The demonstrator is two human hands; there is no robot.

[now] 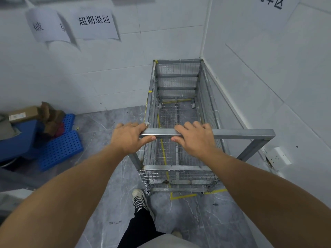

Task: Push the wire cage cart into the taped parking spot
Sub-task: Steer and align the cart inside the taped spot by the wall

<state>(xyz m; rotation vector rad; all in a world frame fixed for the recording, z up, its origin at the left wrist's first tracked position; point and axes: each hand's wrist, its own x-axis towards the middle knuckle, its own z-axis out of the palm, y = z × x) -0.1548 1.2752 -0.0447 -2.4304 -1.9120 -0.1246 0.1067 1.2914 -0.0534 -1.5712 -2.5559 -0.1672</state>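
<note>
Both our hands grip the handle bar [215, 134] of the wire cage cart [179, 111]: our left hand [129, 136] is wrapped around the bar's left end, fingers over the top and thumb underneath, and our right hand [192, 138] is closed on it just beside, nearer the middle, held the same way. We see the cart standing lengthwise in the corner of the room, its far end close against the back wall [89, 77] and its right side running just beside the right wall [268, 68]. Yellow tape [182, 196] marks the floor [107, 176]: one corner of it shows just in front of the cart's near end, another strip runs under the mesh floor of the cart, and more tape shows along its left side. The near wheels sit close to the front tape line; we cannot tell whether they are fully inside it. Our shoe [138, 199] is planted on the grey floor just behind the cart's near left corner. Off to the left, well apart from the cart, lie blue perforated panels [60, 149] and a cardboard box [23, 113]. Two paper signs [94, 24] hang on the back wall.
</note>
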